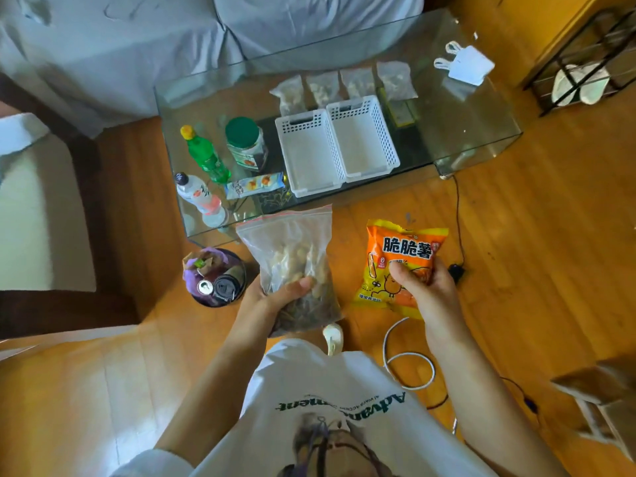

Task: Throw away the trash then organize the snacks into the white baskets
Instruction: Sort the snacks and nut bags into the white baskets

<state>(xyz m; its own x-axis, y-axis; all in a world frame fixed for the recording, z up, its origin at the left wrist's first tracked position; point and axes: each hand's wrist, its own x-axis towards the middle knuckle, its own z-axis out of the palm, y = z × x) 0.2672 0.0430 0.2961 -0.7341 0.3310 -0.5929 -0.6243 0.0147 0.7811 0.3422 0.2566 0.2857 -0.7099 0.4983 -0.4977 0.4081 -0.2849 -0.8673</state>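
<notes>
the left hand [275, 297] has its fingers curled round the lower part of a clear zip bag [292, 266], with the thumb pressed on the front. the right hand [423, 287] pinches the lower half of an orange snack packet [402, 259], thumb on the printed face. both snacks are held up in the air in front of the glass table [464, 108], near its front edge, and not yet in the two white baskets [337, 146], which stand side by side on the glass and look empty.

the zip bag looks soft and rather heavy at the bottom, so a hold low under the load seems safer than one at the seal. the packet is probably light, puffed and a little slippery; its content may crush under a hard squeeze.

the back fingers of both hands are hidden behind the bags. what is inside the zip bag is blurred. the trash bin [215, 278] on the floor shows cans and wrappers, but its depth is hard to see.
</notes>
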